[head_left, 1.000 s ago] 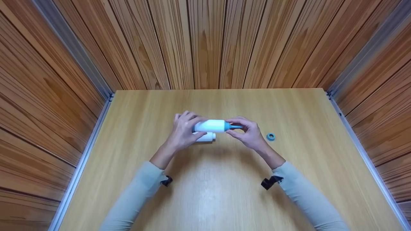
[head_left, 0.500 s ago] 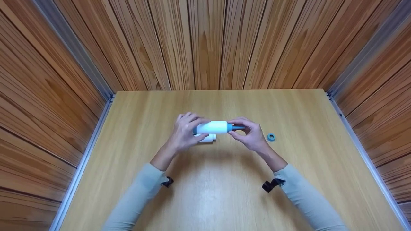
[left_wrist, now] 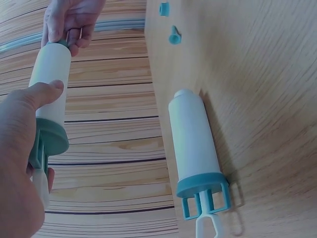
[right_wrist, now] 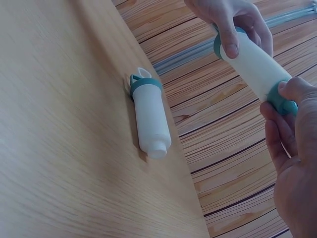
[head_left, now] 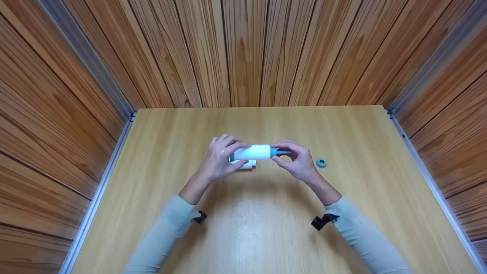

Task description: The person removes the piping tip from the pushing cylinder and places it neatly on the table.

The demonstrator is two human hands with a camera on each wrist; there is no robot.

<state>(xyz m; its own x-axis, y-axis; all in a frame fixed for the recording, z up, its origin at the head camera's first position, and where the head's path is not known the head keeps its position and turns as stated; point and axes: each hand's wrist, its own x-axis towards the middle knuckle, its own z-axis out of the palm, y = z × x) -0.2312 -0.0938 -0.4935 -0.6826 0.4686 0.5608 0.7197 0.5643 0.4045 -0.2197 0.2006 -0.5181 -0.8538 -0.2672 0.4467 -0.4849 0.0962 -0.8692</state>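
Observation:
A white dessert syringe [head_left: 254,152] with teal ends is held level above the table between both hands. My left hand [head_left: 220,158] grips its barrel near the plunger end, thumb along the side in the left wrist view. With thumb and fingers, my right hand [head_left: 298,161] pinches the teal nozzle [right_wrist: 283,99] at the other end. A second dessert syringe [left_wrist: 193,136] lies on the table below, its neck bare and its teal handle end [left_wrist: 203,184] towards the left. In the head view, the left hand and the held syringe partly cover it.
A small teal ring [head_left: 321,163] lies on the table right of my right hand. Near a similar teal piece [left_wrist: 164,9], a teal nozzle [left_wrist: 175,35] rests on the table in the left wrist view. Wood-panelled walls [head_left: 243,53] surround the table [head_left: 243,236].
Both hands and the held syringe have shifted slightly right and towards me. The right hand keeps its pinch at the nozzle; the second syringe and teal ring stay put.

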